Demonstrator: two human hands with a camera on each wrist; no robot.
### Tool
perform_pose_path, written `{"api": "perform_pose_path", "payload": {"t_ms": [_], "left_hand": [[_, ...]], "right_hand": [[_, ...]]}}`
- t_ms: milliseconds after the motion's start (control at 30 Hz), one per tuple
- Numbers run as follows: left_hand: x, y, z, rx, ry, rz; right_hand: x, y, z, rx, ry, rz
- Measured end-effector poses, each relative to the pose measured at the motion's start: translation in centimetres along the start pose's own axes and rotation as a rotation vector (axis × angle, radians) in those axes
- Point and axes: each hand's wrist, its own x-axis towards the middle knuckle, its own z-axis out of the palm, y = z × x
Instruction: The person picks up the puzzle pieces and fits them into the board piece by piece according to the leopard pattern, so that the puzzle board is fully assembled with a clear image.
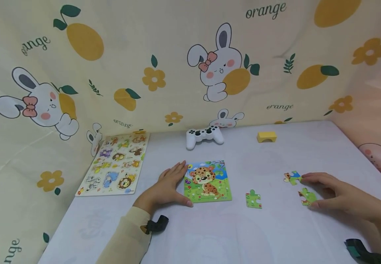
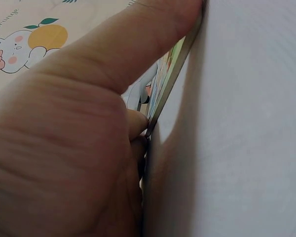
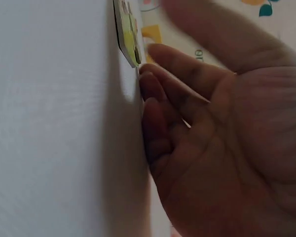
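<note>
The left hand [image 1: 167,189] rests at the left edge of a square leopard picture puzzle [image 1: 221,189], fingers spread at its upper left and thumb at the lower-left corner. In the left wrist view, the thumb lies along the puzzle's thin edge [image 2: 165,91]. Over at the right, the right hand [image 1: 340,192] has its index fingertip at a blue-and-green jigsaw piece [image 1: 295,178] and its thumb at a green jigsaw piece [image 1: 307,197]. Thumb and index stand apart. A third green jigsaw piece [image 1: 253,200] lies flat between the puzzle and the right hand.
At the back of the white-covered table [image 1: 216,234] lie a white game controller [image 1: 205,137] and a yellow arch block [image 1: 266,137]. An animal picture board [image 1: 119,167] lies at the left. Printed cloth [image 1: 173,33] hangs behind the table.
</note>
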Motion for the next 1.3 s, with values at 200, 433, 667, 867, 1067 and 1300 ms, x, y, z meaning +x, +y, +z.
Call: {"api": "perform_pose_path", "payload": {"t_ms": [200,433,667,867,1067,1300], "left_hand": [[0.0,0.2,-0.1,0.007,-0.005,-0.008],[0.0,0.2,0.0,0.004,-0.011,-0.015],[0.2,-0.1,0.2,0.009,-0.005,-0.010],[0.2,-0.1,0.1,0.013,-0.004,-0.005],[0.1,0.0,0.0,0.013,-0.005,-0.010],[0.1,0.1,0.0,0.004,-0.012,-0.020]], "right_hand": [[0.4,-0.7,0.5,-0.048,-0.016,-0.003],[1.0,-2.3,0.3,-0.049,-0.067,0.079],[1.5,-3.7,0.7,-0.106,-0.067,0.122],[2.0,-5.0,2.1,0.015,0.063,0.092],[3.0,-6.5,4.2,0.131,0.095,0.023],[4.6,-8.7,7.1,0.233,0.012,-0.051]]}}
